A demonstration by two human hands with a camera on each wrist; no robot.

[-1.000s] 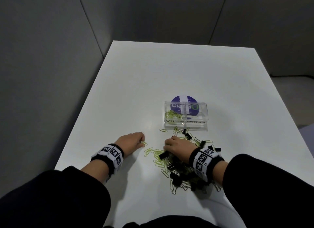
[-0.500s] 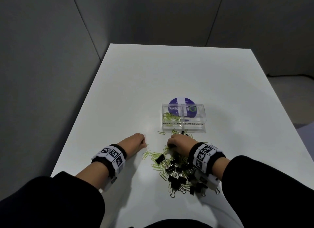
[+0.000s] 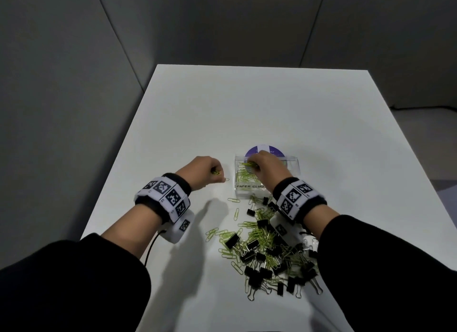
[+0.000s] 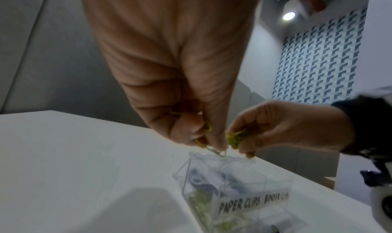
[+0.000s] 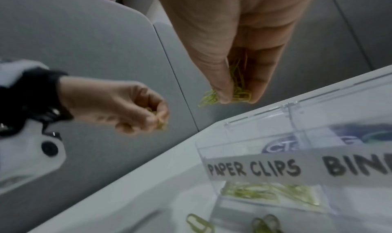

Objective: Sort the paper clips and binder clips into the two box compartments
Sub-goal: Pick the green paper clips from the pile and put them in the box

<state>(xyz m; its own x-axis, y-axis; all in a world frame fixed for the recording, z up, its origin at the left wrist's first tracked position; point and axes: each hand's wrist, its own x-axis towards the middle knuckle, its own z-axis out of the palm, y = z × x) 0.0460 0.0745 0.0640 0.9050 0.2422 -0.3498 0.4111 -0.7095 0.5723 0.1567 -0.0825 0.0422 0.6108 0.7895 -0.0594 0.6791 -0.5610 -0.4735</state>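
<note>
Nearest, on the white table point(image 3: 173, 134): a mixed heap of black binder clips point(image 3: 254, 272), roughly twenty, and green paper clips point(image 3: 259, 235), too tangled to be counted. Beyond: one clear box point(image 3: 294, 167), two compartments; paper clips are held in the left one. Right hand point(image 3: 265, 168), over that compartment, fingers pinching a bunch of paper clips. Left hand point(image 3: 201, 172), just left of the box, fingers curled round several paper clips.

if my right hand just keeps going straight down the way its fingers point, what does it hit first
Probably the paper clips already in the box, in its PAPER CLIPS compartment: the right hand hangs over it, pinching more clips. Depth is unclear.
</note>
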